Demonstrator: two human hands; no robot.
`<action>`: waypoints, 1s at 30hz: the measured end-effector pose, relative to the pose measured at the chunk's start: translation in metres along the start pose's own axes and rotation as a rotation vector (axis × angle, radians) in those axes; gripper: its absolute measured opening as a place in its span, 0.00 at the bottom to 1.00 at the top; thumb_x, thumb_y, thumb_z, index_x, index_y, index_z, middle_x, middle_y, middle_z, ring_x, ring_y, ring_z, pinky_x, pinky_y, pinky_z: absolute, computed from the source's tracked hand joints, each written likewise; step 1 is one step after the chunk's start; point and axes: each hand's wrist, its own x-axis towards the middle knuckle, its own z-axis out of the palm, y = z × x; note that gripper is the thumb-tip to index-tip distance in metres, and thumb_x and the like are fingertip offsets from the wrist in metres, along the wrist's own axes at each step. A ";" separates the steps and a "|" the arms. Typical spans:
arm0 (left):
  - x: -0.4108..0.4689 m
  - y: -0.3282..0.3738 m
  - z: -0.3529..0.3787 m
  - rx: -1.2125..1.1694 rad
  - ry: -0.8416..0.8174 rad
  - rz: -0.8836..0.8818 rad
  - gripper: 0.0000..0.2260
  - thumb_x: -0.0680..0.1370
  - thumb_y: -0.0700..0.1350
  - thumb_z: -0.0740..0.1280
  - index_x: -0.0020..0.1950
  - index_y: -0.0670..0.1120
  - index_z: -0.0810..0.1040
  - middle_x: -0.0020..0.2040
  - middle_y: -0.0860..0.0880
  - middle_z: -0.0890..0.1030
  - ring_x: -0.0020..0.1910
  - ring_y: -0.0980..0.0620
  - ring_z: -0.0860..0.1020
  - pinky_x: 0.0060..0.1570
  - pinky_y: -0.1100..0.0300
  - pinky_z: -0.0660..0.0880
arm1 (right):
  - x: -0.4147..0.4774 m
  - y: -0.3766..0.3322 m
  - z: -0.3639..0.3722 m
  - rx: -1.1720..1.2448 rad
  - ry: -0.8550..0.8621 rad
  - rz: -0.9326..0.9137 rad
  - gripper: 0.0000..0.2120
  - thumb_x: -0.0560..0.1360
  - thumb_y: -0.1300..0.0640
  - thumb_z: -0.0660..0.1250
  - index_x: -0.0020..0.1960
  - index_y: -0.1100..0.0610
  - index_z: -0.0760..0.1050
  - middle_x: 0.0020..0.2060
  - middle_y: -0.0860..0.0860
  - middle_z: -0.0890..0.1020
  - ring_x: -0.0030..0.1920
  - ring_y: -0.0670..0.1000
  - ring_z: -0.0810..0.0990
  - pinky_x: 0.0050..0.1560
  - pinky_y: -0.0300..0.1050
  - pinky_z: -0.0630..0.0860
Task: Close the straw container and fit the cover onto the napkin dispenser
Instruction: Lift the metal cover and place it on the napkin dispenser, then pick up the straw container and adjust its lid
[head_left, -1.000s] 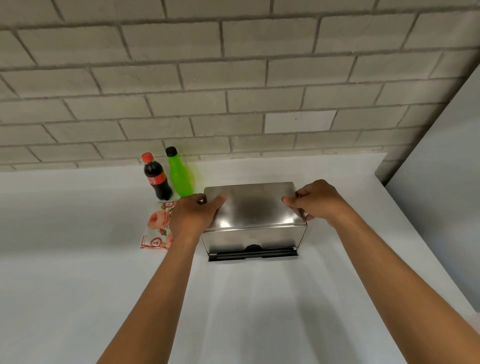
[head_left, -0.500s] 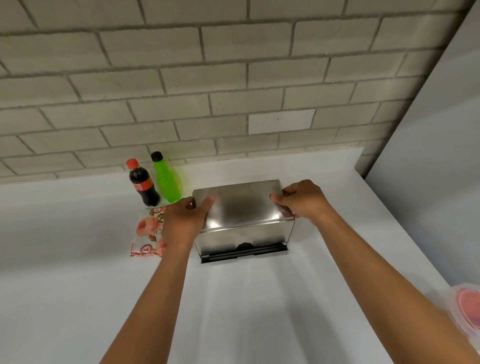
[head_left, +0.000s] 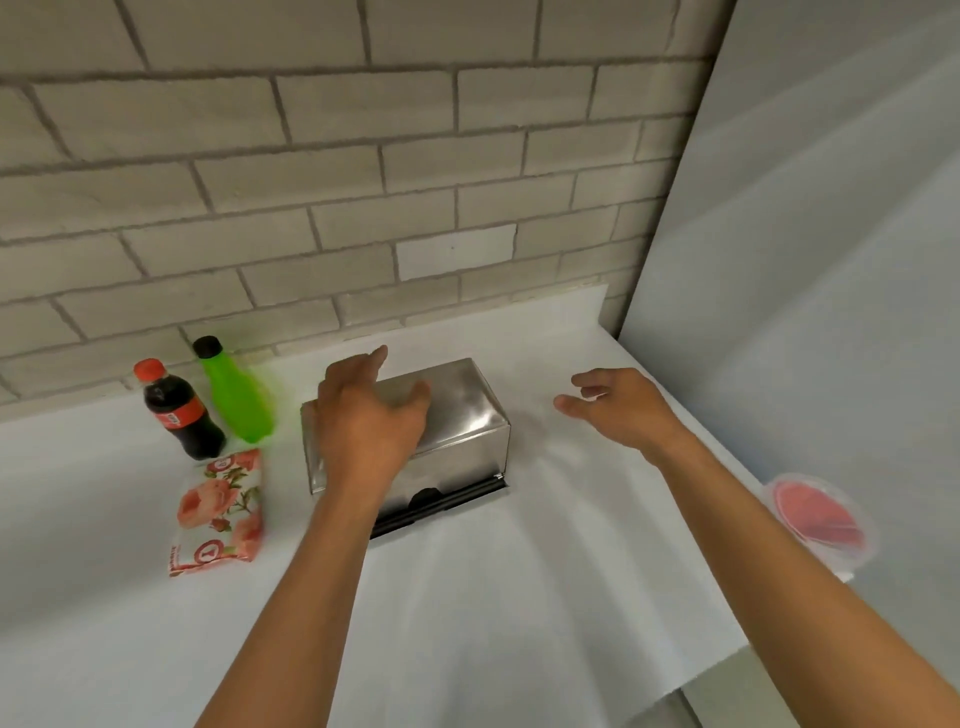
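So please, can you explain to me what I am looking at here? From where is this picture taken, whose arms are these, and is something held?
The camera sits on a person's head, looking down at their bare arms. On the white counter stands a metal box, apparently the napkin dispenser. The left hand is spread open over it; the right hand hangs open beside it. Neither holds anything. Left of the box: a cola bottle, a green bottle and a flowered packet. A pink-lidded tub sits at the right edge.

head view, looking down, close over counter (head_left: 519, 597)
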 end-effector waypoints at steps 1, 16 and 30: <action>-0.004 0.011 0.009 -0.049 -0.042 0.039 0.31 0.75 0.58 0.75 0.76 0.51 0.75 0.73 0.48 0.75 0.74 0.49 0.71 0.73 0.52 0.65 | -0.005 0.010 -0.013 -0.002 0.029 0.013 0.30 0.72 0.41 0.79 0.71 0.50 0.80 0.63 0.48 0.83 0.60 0.50 0.82 0.57 0.42 0.74; -0.136 0.114 0.177 -0.264 -0.807 0.344 0.60 0.60 0.69 0.81 0.79 0.74 0.41 0.82 0.67 0.51 0.81 0.56 0.58 0.75 0.53 0.65 | -0.071 0.178 -0.176 -0.114 0.112 0.035 0.42 0.65 0.34 0.80 0.77 0.37 0.71 0.73 0.42 0.74 0.75 0.50 0.72 0.70 0.49 0.72; -0.256 0.146 0.282 -0.465 -0.734 0.262 0.57 0.63 0.64 0.85 0.83 0.65 0.53 0.79 0.64 0.65 0.76 0.58 0.69 0.65 0.49 0.80 | -0.086 0.288 -0.201 0.168 -0.261 -0.153 0.46 0.64 0.50 0.88 0.77 0.35 0.70 0.68 0.38 0.81 0.64 0.39 0.82 0.63 0.37 0.79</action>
